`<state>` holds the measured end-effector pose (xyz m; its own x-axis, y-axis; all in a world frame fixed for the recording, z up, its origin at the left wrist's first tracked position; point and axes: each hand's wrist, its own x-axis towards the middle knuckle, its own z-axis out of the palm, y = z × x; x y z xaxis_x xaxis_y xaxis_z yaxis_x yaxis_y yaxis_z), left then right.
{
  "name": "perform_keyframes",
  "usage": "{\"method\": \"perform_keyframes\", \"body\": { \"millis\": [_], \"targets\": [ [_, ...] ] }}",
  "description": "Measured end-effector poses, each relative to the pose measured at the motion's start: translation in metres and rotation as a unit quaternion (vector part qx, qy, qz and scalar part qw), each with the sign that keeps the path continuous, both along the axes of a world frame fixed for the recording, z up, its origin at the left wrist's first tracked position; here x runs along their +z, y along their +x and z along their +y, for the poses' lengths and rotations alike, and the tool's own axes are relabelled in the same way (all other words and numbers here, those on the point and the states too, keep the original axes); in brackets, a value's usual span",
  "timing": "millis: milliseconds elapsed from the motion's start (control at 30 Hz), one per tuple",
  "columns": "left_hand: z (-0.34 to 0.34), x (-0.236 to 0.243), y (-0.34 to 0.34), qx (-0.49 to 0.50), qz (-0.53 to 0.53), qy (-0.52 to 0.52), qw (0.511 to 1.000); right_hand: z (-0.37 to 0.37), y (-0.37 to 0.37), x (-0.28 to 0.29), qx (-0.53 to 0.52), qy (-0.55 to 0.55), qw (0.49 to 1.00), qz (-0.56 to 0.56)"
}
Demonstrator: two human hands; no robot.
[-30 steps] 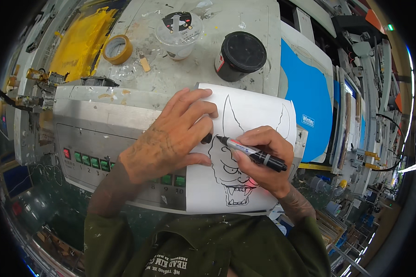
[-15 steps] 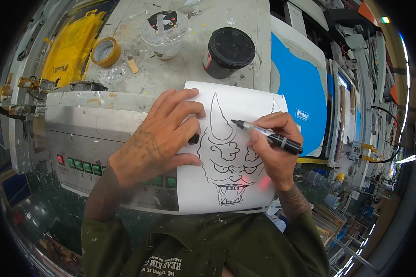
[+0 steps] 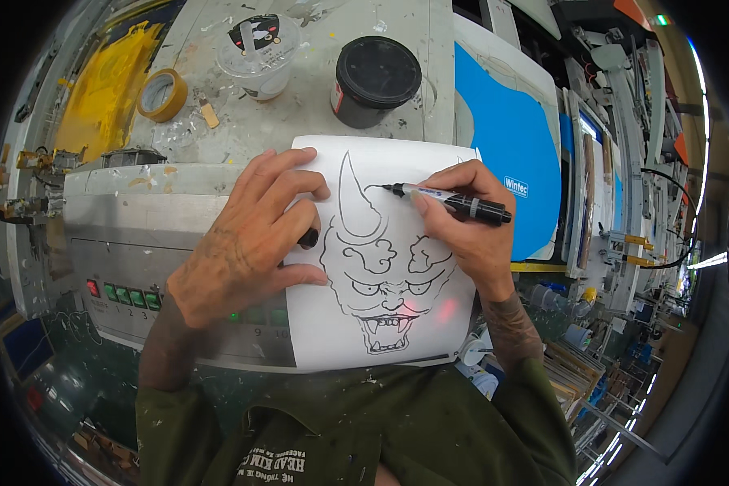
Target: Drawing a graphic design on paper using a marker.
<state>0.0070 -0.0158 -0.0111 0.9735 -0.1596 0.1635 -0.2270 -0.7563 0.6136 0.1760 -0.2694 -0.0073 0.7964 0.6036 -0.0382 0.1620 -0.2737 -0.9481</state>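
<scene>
A white sheet of paper [image 3: 405, 150] bears a black line drawing of a horned, fanged demon mask [image 3: 390, 292]. My right hand [image 3: 471, 231] grips a black marker [image 3: 470, 206], its tip on the paper just right of the tall left horn, at the end of a short curved line. My left hand [image 3: 247, 227] lies at the paper's left edge, fingertips and thumb touching the sheet. A black marker cap [image 3: 307, 237] pokes out from its curled fingers. Part of the right horn is hidden behind my right hand.
Beyond the paper stand a black lidded tub [image 3: 377, 77] and a clear plastic cup [image 3: 257, 57]. Yellow tape [image 3: 162, 95] and a small wooden stick [image 3: 208, 113] lie farther left. A metal panel with green buttons [image 3: 138, 296] is under my left arm; a blue-coated board [image 3: 506, 138] lies right.
The marker tip has drawn a short curved line out from the left horn toward the right. My left hand keeps its place on the paper; the whole view has shifted slightly.
</scene>
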Motion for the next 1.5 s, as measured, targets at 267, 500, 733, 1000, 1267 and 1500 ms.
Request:
{"method": "perform_keyframes", "body": {
  "millis": [267,500,733,1000,1267,1500],
  "targets": [
    [-0.001,0.000,0.000,0.002,0.001,0.006,1.000,-0.012,0.007,-0.002,-0.033,0.010,0.999,0.022],
    [-0.002,0.000,0.001,0.002,0.006,0.003,1.000,-0.023,0.011,-0.008,-0.036,0.076,0.996,0.025],
    [-0.001,-0.001,0.000,0.000,0.006,0.003,1.000,-0.015,0.008,-0.005,-0.021,0.042,0.999,-0.003],
    [-0.001,0.000,0.001,0.002,0.007,0.005,1.000,-0.023,0.014,-0.016,0.001,0.062,0.997,-0.036],
    [-0.001,0.000,0.000,0.004,0.006,0.009,1.000,-0.019,0.012,-0.008,-0.037,0.030,0.999,-0.007],
    [-0.002,-0.001,0.000,0.001,0.007,0.013,1.000,-0.022,0.015,-0.007,-0.034,0.053,0.998,0.009]
  ]
}}
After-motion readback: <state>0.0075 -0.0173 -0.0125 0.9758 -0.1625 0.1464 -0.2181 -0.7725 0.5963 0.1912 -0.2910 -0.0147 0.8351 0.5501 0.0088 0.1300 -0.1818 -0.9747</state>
